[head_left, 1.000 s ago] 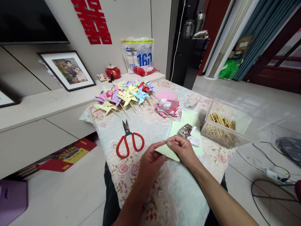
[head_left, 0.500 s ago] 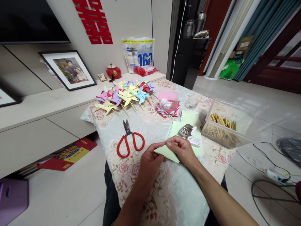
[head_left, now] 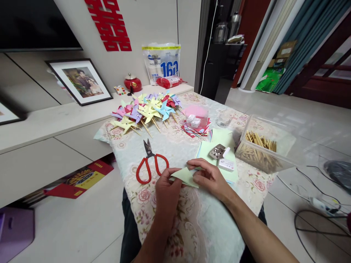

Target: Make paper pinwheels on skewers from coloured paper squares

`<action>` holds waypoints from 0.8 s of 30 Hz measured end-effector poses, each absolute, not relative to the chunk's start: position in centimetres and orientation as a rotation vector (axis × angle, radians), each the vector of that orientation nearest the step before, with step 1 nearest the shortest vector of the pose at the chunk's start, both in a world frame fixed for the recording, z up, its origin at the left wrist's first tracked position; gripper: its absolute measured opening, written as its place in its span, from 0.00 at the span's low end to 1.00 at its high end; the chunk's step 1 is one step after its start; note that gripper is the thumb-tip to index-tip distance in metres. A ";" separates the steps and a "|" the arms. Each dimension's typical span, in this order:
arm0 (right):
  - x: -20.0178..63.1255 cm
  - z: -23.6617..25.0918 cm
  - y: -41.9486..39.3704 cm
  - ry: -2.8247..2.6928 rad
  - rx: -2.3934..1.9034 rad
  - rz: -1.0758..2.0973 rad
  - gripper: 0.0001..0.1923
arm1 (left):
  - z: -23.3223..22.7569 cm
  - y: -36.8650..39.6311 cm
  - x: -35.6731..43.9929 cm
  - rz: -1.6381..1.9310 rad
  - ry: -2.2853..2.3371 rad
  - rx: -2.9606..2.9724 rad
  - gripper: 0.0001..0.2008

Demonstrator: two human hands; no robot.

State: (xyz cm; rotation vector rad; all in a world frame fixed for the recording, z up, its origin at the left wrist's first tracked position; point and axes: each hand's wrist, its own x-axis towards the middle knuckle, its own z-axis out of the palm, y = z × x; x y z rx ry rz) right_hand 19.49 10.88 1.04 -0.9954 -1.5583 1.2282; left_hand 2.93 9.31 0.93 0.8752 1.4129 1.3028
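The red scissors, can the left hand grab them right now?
Probably yes. The red scissors lie on the tablecloth just beyond the left hand, nothing between. But both it and the right hand are holding the green paper.

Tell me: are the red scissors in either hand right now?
No, the red scissors lie on the tablecloth; both hands hold green paper.

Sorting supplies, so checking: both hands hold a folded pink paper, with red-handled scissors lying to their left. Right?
Not quite. The head view shows the paper is light green, not pink. Both the left hand and right hand hold it, and the scissors lie to their left.
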 end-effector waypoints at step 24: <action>19.1 0.5 10.8 -1.590 -1.042 1.316 0.17 | 0.4 8.4 2.7 1.284 1.419 1.336 0.07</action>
